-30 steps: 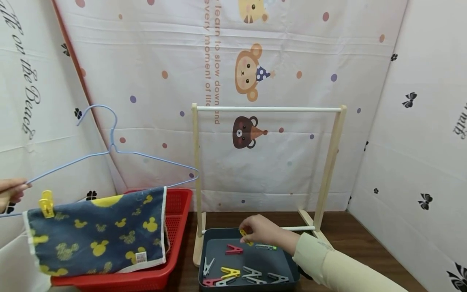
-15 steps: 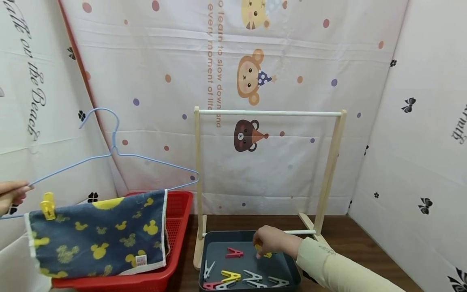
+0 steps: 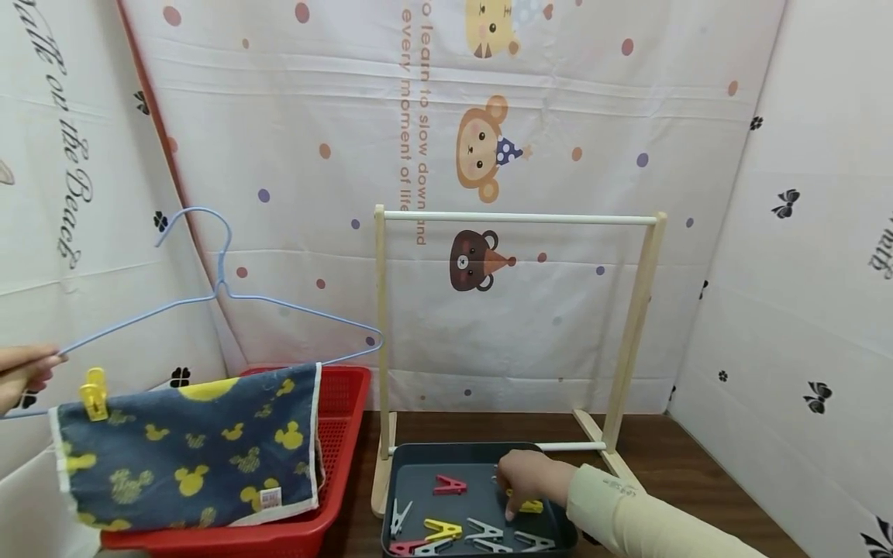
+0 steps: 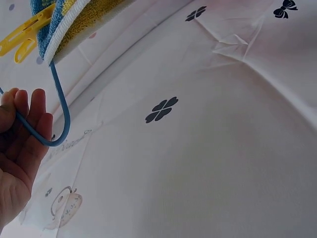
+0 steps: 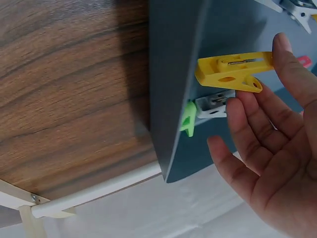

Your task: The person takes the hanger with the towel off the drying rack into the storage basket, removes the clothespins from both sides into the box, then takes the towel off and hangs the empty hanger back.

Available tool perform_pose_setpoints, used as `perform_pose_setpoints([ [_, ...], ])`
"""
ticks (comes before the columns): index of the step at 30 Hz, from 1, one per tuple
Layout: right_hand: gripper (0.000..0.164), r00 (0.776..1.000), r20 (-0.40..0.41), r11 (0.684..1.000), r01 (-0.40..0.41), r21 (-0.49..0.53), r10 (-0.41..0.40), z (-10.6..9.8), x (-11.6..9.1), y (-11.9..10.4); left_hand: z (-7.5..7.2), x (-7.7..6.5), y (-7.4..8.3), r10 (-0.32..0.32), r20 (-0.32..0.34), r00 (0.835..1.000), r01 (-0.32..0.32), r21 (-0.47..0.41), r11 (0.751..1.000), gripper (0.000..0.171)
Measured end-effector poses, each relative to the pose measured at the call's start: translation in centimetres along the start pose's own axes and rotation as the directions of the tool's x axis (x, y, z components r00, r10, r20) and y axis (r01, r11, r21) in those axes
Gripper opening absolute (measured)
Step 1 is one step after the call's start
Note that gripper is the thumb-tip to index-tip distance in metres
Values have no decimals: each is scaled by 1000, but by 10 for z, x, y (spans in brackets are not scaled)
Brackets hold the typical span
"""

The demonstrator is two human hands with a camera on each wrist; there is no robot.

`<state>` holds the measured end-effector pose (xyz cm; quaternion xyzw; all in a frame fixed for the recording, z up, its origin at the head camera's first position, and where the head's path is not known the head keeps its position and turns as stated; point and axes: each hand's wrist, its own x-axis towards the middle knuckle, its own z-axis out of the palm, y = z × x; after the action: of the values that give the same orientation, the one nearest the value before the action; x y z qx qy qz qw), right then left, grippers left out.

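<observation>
Fingers [image 5: 246, 134] of the right hand [image 3: 528, 474]: thumb and fingertips pinched on a yellow clothespin [image 5: 230, 70], near its handle end. Left hand [image 4: 22, 148] likewise clamped, thumb against fingers, on one end of a blue hanger [image 3: 296, 308].

Site: dark wood-grain table [image 3: 691, 473], white printed drapes [image 3: 314, 77] behind and at both sides, dots and animal heads on the back one. Pale wooden rack [image 3: 383, 310] with white crossbars standing on the table. Dark grey tray [image 3: 418, 474] at the foot of the rack; inside, loose pins: red [image 3: 449, 485], yellow [image 3: 443, 530], several grey [image 3: 484, 529]. Red basket [image 3: 279, 540] left of the tray.

Pinched clothespin lies over the tray, just beside its side wall, nose pointing away from the palm; contact with the wall cannot be told. Grey clip with a green end [image 5: 188, 119] near it, beside the fingertips. Blue patterned cloth [image 3: 188, 453] draped over the hanger's lower bar, in front of the basket; second yellow clothespin [image 3: 94, 394] clipped at the cloth's left end, near the left hand.

Right arm reaches in from the lower right, pale sleeve [image 3: 628, 511] to the wrist, hand bent down into the tray. Left hand out at the left edge, hanger hook upward.
</observation>
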<state>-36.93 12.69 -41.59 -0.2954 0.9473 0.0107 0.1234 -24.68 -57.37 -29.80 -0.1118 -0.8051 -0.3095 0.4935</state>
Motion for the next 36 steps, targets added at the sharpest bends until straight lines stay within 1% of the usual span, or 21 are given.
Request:
perform_pose_setpoints([
  [1, 23, 1000, 5, 1000, -11, -1, 11, -1, -3, -2, -1, 0, 0, -6, 6, 1000, 6, 38, 999, 51],
  [2, 23, 999, 9, 999, -46, 9, 46, -5, -8, -9, -1, 0, -1, -7, 7, 1000, 7, 70, 998, 55],
  [3, 23, 997, 14, 997, -74, 19, 74, -10, -14, -15, -2, 0, -3, -10, 4, 1000, 9, 89, 996, 57],
  [6, 22, 996, 12, 996, -93, 11, 93, -15, -23, -22, -4, 0, -6, -24, 9, 1000, 23, 118, 993, 63],
  [9, 22, 996, 9, 996, -86, -11, 86, -16, -26, -25, -4, -1, -9, -36, 13, 999, 34, 77, 996, 65],
  [11, 22, 997, 11, 997, -80, -14, 80, -15, -26, -25, -3, -2, -10, -34, 20, 999, 32, 75, 997, 65],
  [15, 24, 998, 27, 998, -55, -14, 56, -12, -21, -20, -1, -4, -10, -33, 25, 999, 31, 73, 997, 61],
  [16, 25, 999, 25, 1000, -19, -24, 20, -8, -17, -14, 0, -4, -10, -33, 25, 999, 31, 77, 997, 59],
  [17, 25, 999, 30, 1000, -14, -20, 15, -8, -16, -13, 0, -4, -9, -36, 24, 999, 34, 80, 996, 58],
  [18, 25, 999, 34, 1000, -10, -17, 10, -7, -15, -11, 1, -4, -8, -37, 25, 999, 35, 94, 995, 54],
  [20, 24, 999, 41, 1000, -25, -11, 26, -7, -15, -11, 2, -3, -5, -33, 19, 999, 31, 98, 995, 55],
  [22, 23, 998, 41, 999, -39, -12, 39, -8, -16, -12, 2, -3, -3, -32, 17, 999, 30, 131, 991, 51],
  [23, 22, 999, 34, 999, -38, -8, 38, -3, -11, -6, 3, -2, -2, -31, 18, 999, 28, 141, 990, 54],
  [25, 22, 1000, 21, 1000, 10, -24, -9, 15, 8, 17, 2, -2, -1, -30, 16, 999, 27, 152, 988, 58],
  [26, 22, 999, 16, 999, 29, -41, -29, 21, 14, 24, 2, -2, 1, -30, 17, 999, 27, 166, 986, 60],
  [28, 22, 999, 16, 997, 48, -59, -47, 22, 18, 27, 2, -1, 4, -33, 20, 999, 29, 185, 982, 48],
  [29, 23, 998, 14, 996, 56, -69, -55, 21, 18, 26, 2, -1, 6, -30, 17, 999, 26, 186, 982, 47],
  [31, 21, 1000, 25, 997, 2, -80, 0, -3, -4, -4, 2, 0, 8, -29, 15, 999, 26, 187, 982, 43],
  [33, 20, 999, 27, 994, -31, -100, 34, -25, -25, -30, 1, 0, 9, -26, 18, 999, 23, 177, 984, 43],
  [34, 20, 999, 22, 994, -26, -109, 29, -30, -30, -37, 1, 0, 8, -25, 19, 999, 22, 168, 985, 50],
  [36, 19, 1000, 11, 991, -9, -133, 11, -38, -35, -48, 0, 0, 5, -22, 23, 999, 18, 157, 987, 57],
])
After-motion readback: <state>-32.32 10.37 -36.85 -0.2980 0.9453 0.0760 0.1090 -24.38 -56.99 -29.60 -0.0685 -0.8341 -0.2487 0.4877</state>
